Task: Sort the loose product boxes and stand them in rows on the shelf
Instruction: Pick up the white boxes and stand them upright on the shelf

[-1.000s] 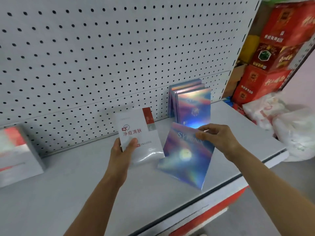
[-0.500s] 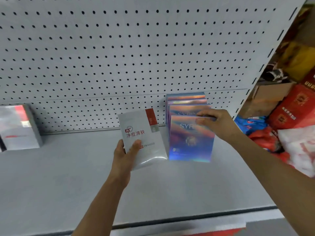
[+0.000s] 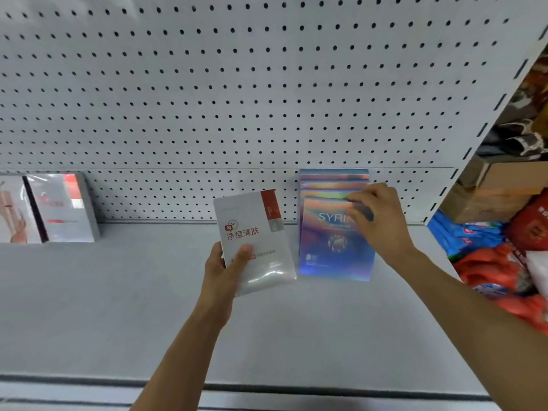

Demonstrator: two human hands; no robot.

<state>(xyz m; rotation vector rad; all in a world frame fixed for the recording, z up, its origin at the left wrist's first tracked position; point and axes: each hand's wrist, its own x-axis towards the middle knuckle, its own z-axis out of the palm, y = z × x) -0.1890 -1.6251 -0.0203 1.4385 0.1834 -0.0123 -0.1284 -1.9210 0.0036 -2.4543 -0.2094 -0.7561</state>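
Right hand (image 3: 378, 221) is closed over the top edge of the front holographic box (image 3: 333, 247), fingers pinching it from above. That box stands upright on the shelf (image 3: 118, 307) as the frontmost of a row of holographic boxes (image 3: 333, 178) running back to the pegboard (image 3: 237, 99). The grip at the top edge looks meant to square the box against the one behind it; judged, not confirmed.

Left hand (image 3: 224, 268) is clamped on the lower left of a white box (image 3: 255, 241) with red print, thumb across its face. The box is held tilted, just beside the holographic row; whether its bottom edge touches the shelf I cannot tell. Probably kept ready as the next item to sort, since it does not match the row at right.

Surroundings: two more boxes (image 3: 56, 207), grey-white with red patches, stand against the pegboard at far left, well apart from the hands. They may be the white box's kind; too blurred to be sure. Between them and the hands the shelf lies bare.

Off the right end of the shelf: cardboard cartons (image 3: 492, 191) and red and blue bags (image 3: 486, 256). None of these intrude on the shelf.
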